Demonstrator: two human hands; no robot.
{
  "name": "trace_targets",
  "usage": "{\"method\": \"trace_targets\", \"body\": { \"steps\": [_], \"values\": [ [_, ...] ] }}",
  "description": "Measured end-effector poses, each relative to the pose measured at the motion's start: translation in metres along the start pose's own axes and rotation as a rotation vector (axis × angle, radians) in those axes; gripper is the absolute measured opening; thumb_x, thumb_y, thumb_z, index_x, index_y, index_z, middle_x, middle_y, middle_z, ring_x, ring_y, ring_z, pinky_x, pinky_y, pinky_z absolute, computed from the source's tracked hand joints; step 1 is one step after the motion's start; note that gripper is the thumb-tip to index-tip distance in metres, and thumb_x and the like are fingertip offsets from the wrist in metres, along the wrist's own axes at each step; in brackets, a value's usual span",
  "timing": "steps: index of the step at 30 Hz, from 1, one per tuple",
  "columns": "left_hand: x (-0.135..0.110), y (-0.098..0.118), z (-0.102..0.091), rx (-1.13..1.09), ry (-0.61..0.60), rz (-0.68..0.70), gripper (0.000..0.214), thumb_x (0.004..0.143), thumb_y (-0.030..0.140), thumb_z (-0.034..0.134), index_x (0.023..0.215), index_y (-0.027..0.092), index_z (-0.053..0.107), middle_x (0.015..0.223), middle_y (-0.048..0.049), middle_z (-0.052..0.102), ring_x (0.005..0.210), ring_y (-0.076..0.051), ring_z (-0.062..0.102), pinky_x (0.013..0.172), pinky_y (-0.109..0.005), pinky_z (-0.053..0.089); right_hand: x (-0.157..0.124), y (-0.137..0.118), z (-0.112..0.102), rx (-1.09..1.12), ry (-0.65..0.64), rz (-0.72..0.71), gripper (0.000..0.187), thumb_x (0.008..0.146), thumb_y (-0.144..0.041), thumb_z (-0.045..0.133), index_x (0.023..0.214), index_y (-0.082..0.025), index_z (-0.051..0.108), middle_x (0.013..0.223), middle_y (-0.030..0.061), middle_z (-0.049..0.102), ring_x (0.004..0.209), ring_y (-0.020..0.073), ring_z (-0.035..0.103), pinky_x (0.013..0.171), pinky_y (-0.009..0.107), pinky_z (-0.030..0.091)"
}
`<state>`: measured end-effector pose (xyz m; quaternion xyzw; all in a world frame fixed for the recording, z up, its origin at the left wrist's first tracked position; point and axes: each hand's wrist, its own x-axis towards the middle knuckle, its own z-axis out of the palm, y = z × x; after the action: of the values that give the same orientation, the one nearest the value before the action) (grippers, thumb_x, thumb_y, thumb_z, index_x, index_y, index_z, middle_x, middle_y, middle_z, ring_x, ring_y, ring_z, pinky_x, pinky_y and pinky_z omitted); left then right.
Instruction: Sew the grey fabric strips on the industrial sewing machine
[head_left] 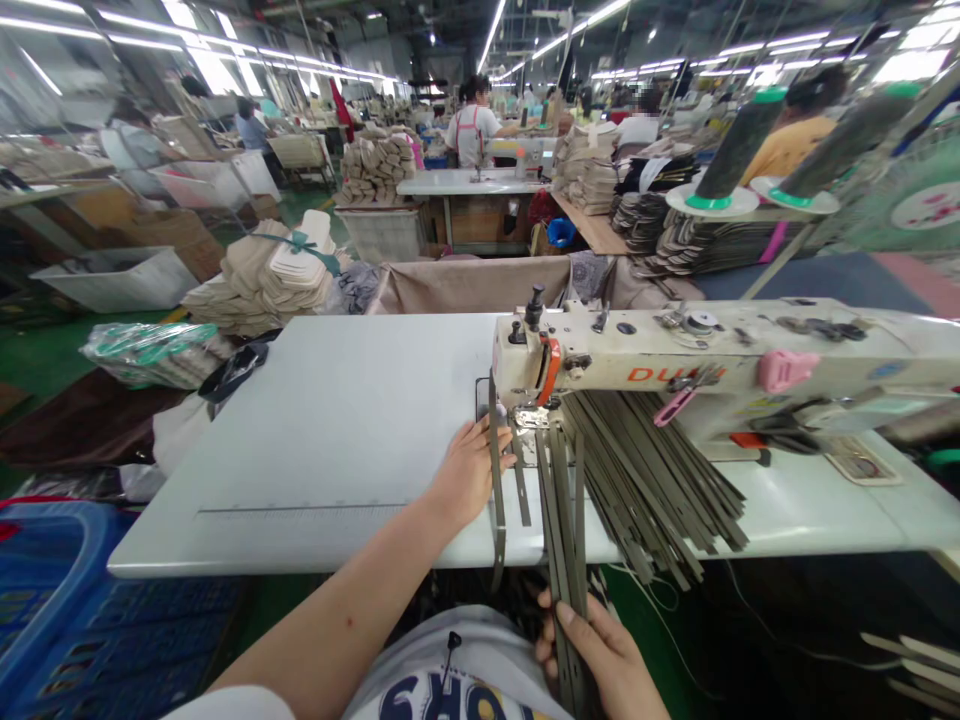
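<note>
Caught the left hand (469, 470) lying flat on the white table (322, 430), grip loose with the fingers apart, fingertips touching a single grey strip (496, 480) just beside the needle end of the cream sewing machine (675, 370). Followed that strip from under the machine head, over the table's front edge and hanging down.

Spotted the right hand (600, 650) low down, below the table edge near the lap, grip clamped around the bottom of a bundle of strips (562, 510) (thumb across the front, fingers wrapped behind). Traced the bundle up over the edge to the needle area.

Noticed a fanned pile of strips (660, 480) under the machine arm, right of the bundle and meeting it at the top. Clocked a pink clip (784, 368) on the arm too.

Also saw a blue crate (60, 600) lower left, a plastic-wrapped pack (150, 350) left of the table, stacks of beige pieces (262, 275) behind it, and two dark thread cones (735, 140) upper right.
</note>
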<state>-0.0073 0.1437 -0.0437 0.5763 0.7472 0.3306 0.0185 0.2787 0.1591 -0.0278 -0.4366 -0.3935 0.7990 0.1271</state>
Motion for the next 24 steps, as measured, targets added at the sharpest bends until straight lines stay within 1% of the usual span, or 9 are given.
{"method": "trace_targets", "body": {
  "steps": [3,5,8,11,15,19,24],
  "values": [
    [0.0,-0.001,0.0,0.008,-0.02,0.0,0.032,0.112,0.026,0.061,0.142,0.025,0.073,0.15,-0.01,0.072,0.155,-0.032,0.056,0.13,-0.059,0.046,-0.002,-0.002,0.003,0.002,-0.014,-0.026,0.063,0.068,-0.073,0.1,0.093,-0.019,0.08,0.068,0.0028,0.078,0.055,0.0161,0.068,0.056,0.027,0.05],
    [0.0,-0.001,0.0,0.019,-0.025,0.009,0.033,0.112,0.024,0.06,0.143,0.025,0.073,0.151,-0.0097,0.072,0.156,-0.032,0.055,0.13,-0.058,0.047,-0.002,-0.002,0.005,0.01,-0.017,-0.037,0.063,0.067,-0.073,0.1,0.091,-0.019,0.077,0.067,0.0017,0.077,0.056,0.0165,0.07,0.054,0.026,0.05],
    [0.0,-0.001,0.0,0.038,-0.014,0.023,0.034,0.112,0.024,0.062,0.144,0.023,0.072,0.15,-0.0102,0.073,0.154,-0.031,0.057,0.13,-0.058,0.047,0.001,0.0,0.005,-0.016,-0.007,-0.039,0.066,0.065,-0.075,0.1,0.092,-0.02,0.075,0.064,0.0001,0.075,0.056,0.0173,0.071,0.051,0.025,0.05],
    [0.0,-0.001,0.001,0.055,-0.017,0.035,0.034,0.11,0.025,0.067,0.143,0.021,0.072,0.15,-0.0113,0.073,0.151,-0.032,0.06,0.129,-0.058,0.049,0.008,0.005,0.001,-0.048,0.005,-0.056,0.069,0.066,-0.077,0.099,0.095,-0.02,0.074,0.063,0.0003,0.075,0.055,0.018,0.071,0.049,0.025,0.051],
    [0.0,0.0,0.0,0.063,-0.015,0.041,0.035,0.108,0.027,0.069,0.142,0.02,0.072,0.15,-0.0126,0.072,0.152,-0.033,0.059,0.129,-0.06,0.049,0.012,0.01,-0.002,-0.052,-0.003,-0.066,0.071,0.063,-0.082,0.097,0.09,-0.02,0.071,0.061,0.0011,0.074,0.051,0.0179,0.069,0.046,0.025,0.05],
    [0.0,0.001,0.0,0.058,-0.005,0.051,0.035,0.109,0.026,0.067,0.143,0.021,0.071,0.15,-0.0128,0.072,0.155,-0.035,0.055,0.13,-0.06,0.048,0.006,0.007,0.0,-0.046,0.034,-0.085,0.064,0.07,-0.077,0.096,0.089,-0.021,0.072,0.065,0.0013,0.077,0.049,0.0144,0.066,0.048,0.023,0.049],
    [-0.002,-0.001,0.004,0.067,-0.007,0.023,0.036,0.108,0.026,0.069,0.143,0.022,0.07,0.151,-0.0112,0.071,0.155,-0.034,0.055,0.132,-0.059,0.047,0.001,0.004,0.001,-0.073,0.066,-0.09,0.066,0.069,-0.079,0.095,0.092,-0.02,0.075,0.061,0.0011,0.074,0.045,0.0124,0.061,0.048,0.022,0.045]
  ]
}}
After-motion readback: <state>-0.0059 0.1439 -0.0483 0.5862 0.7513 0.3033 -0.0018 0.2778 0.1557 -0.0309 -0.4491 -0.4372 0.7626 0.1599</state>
